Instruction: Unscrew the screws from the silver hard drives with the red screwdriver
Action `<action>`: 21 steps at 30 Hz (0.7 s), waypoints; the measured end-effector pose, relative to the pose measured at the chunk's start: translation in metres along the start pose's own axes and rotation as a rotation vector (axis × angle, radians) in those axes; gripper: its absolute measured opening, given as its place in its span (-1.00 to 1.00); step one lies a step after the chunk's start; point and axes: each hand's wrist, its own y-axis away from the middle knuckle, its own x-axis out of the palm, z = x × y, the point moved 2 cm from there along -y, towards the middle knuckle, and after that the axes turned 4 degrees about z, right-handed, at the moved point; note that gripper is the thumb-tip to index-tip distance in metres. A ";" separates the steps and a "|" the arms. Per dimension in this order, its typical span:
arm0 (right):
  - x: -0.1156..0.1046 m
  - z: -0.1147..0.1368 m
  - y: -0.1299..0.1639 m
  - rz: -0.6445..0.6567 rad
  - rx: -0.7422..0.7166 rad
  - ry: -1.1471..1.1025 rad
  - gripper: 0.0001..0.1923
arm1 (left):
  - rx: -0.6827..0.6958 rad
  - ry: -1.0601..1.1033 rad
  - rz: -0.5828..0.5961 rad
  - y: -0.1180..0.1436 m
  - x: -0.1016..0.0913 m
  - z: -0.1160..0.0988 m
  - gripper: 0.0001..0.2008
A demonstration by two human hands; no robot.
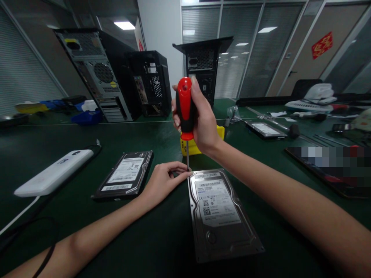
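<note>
Between both hands, screwdriver (186, 112) upright over hard drive (218, 210) corner

screwdriver (185, 108): red-black handle | hard drive (220, 216): grey, white label | table (162, 239): dark green

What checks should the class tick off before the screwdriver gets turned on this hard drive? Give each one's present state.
1. Right hand wrapped round the screwdriver handle: ok.
2. Shaft upright: ok.
3. Tip at the far left corner of the hard drive: ok.
4. Tip seated in a screw head: cannot tell, fingers hide it.
5. Left hand steadying the shaft near the tip: ok.
6. Drive flat on the green table: ok.
</note>
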 end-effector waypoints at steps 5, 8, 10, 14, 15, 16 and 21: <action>-0.005 0.000 -0.006 0.018 -0.056 0.027 -0.68 | -0.042 0.267 0.173 0.002 -0.006 0.003 -0.70; -0.008 0.000 -0.010 0.040 -0.071 0.014 -0.72 | -0.079 0.317 0.213 0.005 -0.007 0.006 -0.65; -0.009 0.001 -0.011 0.059 -0.082 0.002 -0.70 | -0.073 0.285 0.214 0.006 -0.005 0.007 -0.66; -0.009 0.000 -0.009 0.068 -0.082 0.024 -0.59 | -0.044 0.232 0.184 0.007 -0.002 0.008 -0.67; -0.009 -0.001 -0.009 0.059 -0.077 0.043 -0.56 | -0.043 0.224 0.180 0.007 -0.001 0.007 -0.67; -0.009 -0.001 -0.009 0.046 -0.075 0.064 -0.54 | -0.045 0.217 0.176 0.007 -0.001 0.007 -0.68; -0.005 0.003 -0.008 0.060 -0.072 0.072 -0.63 | -0.048 0.206 0.173 0.007 -0.002 0.004 -0.70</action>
